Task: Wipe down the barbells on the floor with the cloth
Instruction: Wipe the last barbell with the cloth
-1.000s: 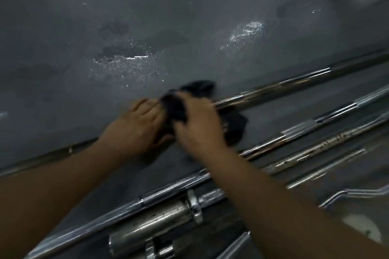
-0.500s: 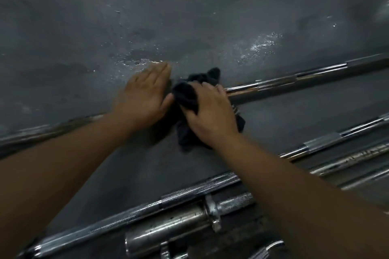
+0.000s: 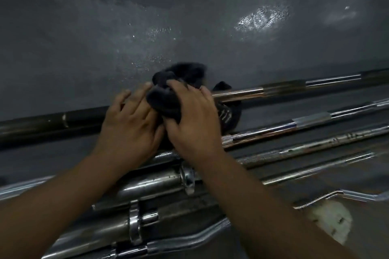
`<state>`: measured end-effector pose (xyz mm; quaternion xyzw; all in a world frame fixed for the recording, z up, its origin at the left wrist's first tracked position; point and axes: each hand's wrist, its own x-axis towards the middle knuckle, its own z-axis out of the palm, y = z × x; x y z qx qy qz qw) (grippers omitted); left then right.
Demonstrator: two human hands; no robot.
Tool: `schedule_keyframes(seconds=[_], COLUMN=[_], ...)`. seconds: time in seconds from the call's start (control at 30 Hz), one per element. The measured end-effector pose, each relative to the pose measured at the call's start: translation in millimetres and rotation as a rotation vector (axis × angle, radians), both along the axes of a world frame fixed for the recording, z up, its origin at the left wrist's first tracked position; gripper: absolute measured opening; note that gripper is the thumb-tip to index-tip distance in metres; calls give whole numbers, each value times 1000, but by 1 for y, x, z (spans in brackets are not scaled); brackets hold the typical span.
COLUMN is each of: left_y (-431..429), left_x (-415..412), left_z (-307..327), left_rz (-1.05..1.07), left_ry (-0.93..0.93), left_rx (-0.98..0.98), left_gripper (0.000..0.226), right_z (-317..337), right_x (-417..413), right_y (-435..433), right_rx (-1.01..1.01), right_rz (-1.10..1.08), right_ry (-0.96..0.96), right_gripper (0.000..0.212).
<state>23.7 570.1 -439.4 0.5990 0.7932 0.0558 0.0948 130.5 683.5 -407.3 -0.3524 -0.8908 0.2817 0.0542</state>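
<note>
Both hands are down on the bar lying farthest from the person. The right hand [image 3: 194,118] has its fingers curled over a bunched black cloth [image 3: 166,101] and clamps it onto the farthest barbell [image 3: 242,93]. The cloth wraps the shaft there, with one fold sticking up beyond the fingertips and another hanging out below the bar on the hand's right side. The left hand [image 3: 129,126] lies just beside it, touching the cloth's left edge. Its fingers are spread and fairly straight over the same bar, and it grips nothing that I can see. Left of the hands that bar runs off dark and dull; to the right it shines chrome, then goes dark again.

Nearer the person, more bars lie roughly parallel on the grey floor [image 3: 84,38]. The second barbell [image 3: 315,119], chrome with a knurled stretch, passes out of sight behind the right wrist. Next comes a rust-spotted bar [image 3: 315,145], then a thinner chrome bar [image 3: 315,168]. Between the forearms a thick sleeve [image 3: 151,185] ends at a bright collar [image 3: 188,176], and a second sleeve [image 3: 101,231] lies nearer still. A bent curl bar [image 3: 189,235] runs along the bottom. The floor shows glossy speckled glints up at the right, and a pale patch [image 3: 330,221] sits beside the right forearm.
</note>
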Motion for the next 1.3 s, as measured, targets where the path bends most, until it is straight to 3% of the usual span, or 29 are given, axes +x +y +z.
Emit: schedule_keyframes(seconds=[0.1, 0.23, 0.37, 0.5, 0.6, 0.73, 0.8, 1.0, 1.07, 1.17, 1.23, 1.3], left_y=[11, 49, 98, 106, 105, 124, 138, 165, 156, 135, 134, 145], left_x=[-15, -54, -104, -74, -72, -95, -107, -154, -163, -151, -148, -156], left_z=[5, 4, -5, -6, -5, -5, -1, 13, 11, 3, 0, 6], left_rz=[3, 53, 168, 130, 78, 48, 57, 62, 104, 136, 149, 150], left_ry=[-10, -27, -23, 22, 58, 61, 36, -74, 18, 94, 86, 59], left_rx=[13, 28, 37, 160, 68, 14, -17, -116, -90, -54, -63, -80], left_gripper=[57, 59, 64, 52, 60, 65, 65, 79, 73, 77, 78, 78], right_z=[-5, -1, -11, -16, -9, 1, 4, 3, 0, -10, -15, -14], right_x=[30, 78, 16, -45, -22, 15, -12, -109, -95, -56, -55, -80], right_y=[53, 144, 153, 97, 129, 201, 199, 149, 181, 224, 219, 186], right_rx=[122, 189, 208, 209, 233, 215, 197, 125, 209, 235, 248, 251], right_rz=[156, -156, -402, -25, 121, -186, -269, 209, 189, -55, -146, -88], right_ry=[-68, -142, -122, -87, -116, -241, -277, -234, -239, -244, -242, -207], right_gripper=[72, 53, 52, 60, 70, 54, 52, 66, 65, 61, 61, 63])
